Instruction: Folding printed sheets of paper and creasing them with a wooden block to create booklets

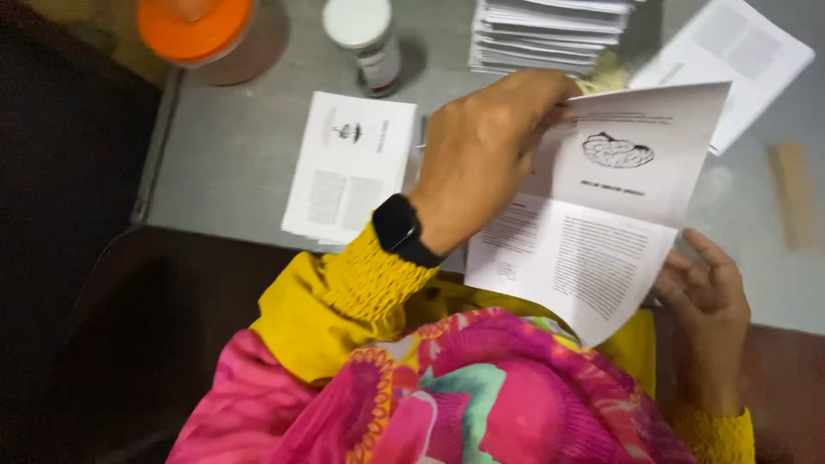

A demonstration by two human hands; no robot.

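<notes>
Printed sheet (601, 215), white with a small drawing and blocks of text, sits at about 3 o'clock from the frame's centre, lifted off the grey table (223, 146) and bent along a crease across its middle.

Left to right:
- Orange-lidded tub (196, 26) at 11 o'clock, cut by the top edge.
- White-capped bottle (368, 43) at 12 o'clock, upright.
- Folded leaflet pile (348, 167) just left of centre, flat on the table.
- Left hand (485, 150), black watch (400, 230) at the wrist, fingers closed over the sheet's upper left edge.
- Stack of folded sheets (541, 34) at 1 o'clock, top cropped.
- Loose printed page (739, 60) at 2 o'clock.
- Right hand (700, 292) at 4 o'clock, fingers apart, resting under the sheet's lower right edge, clamped on nothing.

Judgement on doing the fold well: line up the two edges first, keep the right hand steady beneath as support, then press along the crease from one end so the halves meet square.

Hard to make out: left fingertips are hidden behind the sheet, so the exact pinch is unclear. A yellowish thing behind that hand is unidentifiable. Blurred tan strip (791, 198) at 3 o'clock, kind unknown.
</notes>
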